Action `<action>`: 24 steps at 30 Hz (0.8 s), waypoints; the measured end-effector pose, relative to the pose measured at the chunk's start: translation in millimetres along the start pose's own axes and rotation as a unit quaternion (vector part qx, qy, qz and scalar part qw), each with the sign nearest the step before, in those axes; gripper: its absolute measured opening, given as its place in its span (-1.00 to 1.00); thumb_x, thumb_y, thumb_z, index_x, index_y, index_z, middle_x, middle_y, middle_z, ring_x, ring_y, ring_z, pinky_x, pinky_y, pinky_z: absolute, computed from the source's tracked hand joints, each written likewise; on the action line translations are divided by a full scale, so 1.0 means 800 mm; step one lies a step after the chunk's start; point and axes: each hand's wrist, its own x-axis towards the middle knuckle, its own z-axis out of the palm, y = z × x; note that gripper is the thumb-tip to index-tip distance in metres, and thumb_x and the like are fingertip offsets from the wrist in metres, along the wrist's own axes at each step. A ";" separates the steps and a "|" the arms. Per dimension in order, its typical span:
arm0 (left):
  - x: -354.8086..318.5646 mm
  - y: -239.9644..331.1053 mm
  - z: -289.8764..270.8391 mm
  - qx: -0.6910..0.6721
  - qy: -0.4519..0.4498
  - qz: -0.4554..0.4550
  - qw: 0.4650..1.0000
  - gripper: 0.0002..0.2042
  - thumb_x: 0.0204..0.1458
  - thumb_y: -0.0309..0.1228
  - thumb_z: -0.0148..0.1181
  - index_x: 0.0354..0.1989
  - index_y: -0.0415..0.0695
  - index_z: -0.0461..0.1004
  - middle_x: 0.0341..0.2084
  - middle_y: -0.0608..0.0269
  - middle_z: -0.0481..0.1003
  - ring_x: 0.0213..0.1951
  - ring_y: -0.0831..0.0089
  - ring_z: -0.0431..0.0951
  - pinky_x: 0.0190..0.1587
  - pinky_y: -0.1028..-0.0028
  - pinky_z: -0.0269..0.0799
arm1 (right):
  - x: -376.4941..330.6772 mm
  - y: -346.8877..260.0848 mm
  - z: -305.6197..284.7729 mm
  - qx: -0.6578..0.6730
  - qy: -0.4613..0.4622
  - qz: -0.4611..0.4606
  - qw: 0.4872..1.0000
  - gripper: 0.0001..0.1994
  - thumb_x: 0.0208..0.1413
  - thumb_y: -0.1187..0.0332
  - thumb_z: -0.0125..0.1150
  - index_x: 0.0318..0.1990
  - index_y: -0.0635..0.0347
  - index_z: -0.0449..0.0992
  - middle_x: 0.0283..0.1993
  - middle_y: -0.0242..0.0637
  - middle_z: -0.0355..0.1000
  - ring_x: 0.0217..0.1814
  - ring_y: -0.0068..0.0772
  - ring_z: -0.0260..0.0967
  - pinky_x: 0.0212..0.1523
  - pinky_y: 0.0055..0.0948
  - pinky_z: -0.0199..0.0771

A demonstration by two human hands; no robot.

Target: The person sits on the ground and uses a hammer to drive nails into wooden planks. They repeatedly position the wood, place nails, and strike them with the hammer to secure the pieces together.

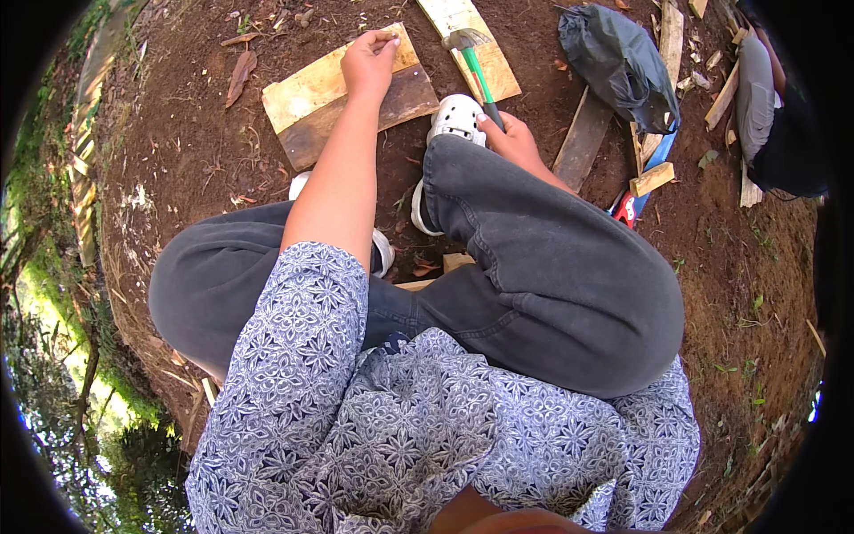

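Left hand (369, 60), arm stretched toward the upper frame, presses curled fingers onto the wooden board (347, 96). Right hand (514, 138) grips the green-handled hammer (476, 67), head resting on a pale plank (471, 44).

A person squats low, knees bent wide, with the left arm stretched straight forward between them and the left hand (369, 62) pressed palm-down, fingers curled at the tips. The right hand (511, 138) reaches past the right knee, fist closed in a grip, forearm mostly hidden behind the leg.
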 end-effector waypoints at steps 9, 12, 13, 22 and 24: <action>-0.001 0.005 0.000 -0.003 -0.014 -0.011 1.000 -0.81 0.10 -0.37 0.41 -0.19 -0.20 0.66 -0.28 0.23 0.71 -0.21 0.53 0.67 -0.12 0.51 0.51 | 0.004 -0.003 0.002 -0.033 -0.003 0.003 0.999 -0.61 0.31 0.10 0.22 -0.07 0.34 0.63 -0.27 -0.32 0.58 -0.21 -0.57 0.44 -0.14 -0.42 0.44; 0.000 0.009 -0.004 0.003 -0.014 -0.014 1.000 -0.81 0.10 -0.37 0.41 -0.19 -0.20 0.66 -0.28 0.23 0.71 -0.22 0.53 0.66 -0.13 0.50 0.51 | 0.005 -0.002 0.006 -0.018 0.005 -0.018 1.000 -0.62 0.33 0.09 0.20 -0.06 0.29 0.64 -0.29 -0.33 0.56 -0.23 -0.58 0.42 -0.16 -0.42 0.42; -0.003 0.011 -0.003 -0.015 -0.021 -0.023 0.999 -0.82 0.11 -0.37 0.40 -0.19 -0.19 0.66 -0.29 0.23 0.71 -0.23 0.54 0.66 -0.13 0.50 0.51 | 0.005 -0.001 0.008 -0.008 0.009 -0.032 0.999 -0.62 0.34 0.08 0.19 -0.05 0.28 0.65 -0.30 -0.34 0.55 -0.24 -0.58 0.41 -0.17 -0.42 0.41; -0.014 0.029 -0.008 0.036 -0.009 -0.026 0.999 -0.81 0.11 -0.32 0.38 -0.20 -0.15 0.66 -0.37 0.16 0.67 -0.30 0.42 0.64 -0.16 0.40 0.51 | -0.010 -0.030 0.010 0.009 0.032 -0.052 0.998 -0.68 0.40 0.17 0.11 0.05 0.24 0.56 -0.49 -0.41 0.43 -0.48 -0.63 0.33 -0.35 -0.45 0.38; -0.016 0.030 -0.004 -0.010 -0.023 -0.043 0.999 -0.84 0.11 -0.37 0.38 -0.20 -0.16 0.66 -0.38 0.20 0.67 -0.32 0.49 0.64 -0.18 0.45 0.52 | -0.001 -0.033 -0.001 -0.074 0.044 -0.086 0.993 -0.70 0.37 0.22 0.13 0.00 0.28 0.56 -0.44 -0.26 0.50 -0.40 -0.46 0.44 -0.28 -0.35 0.43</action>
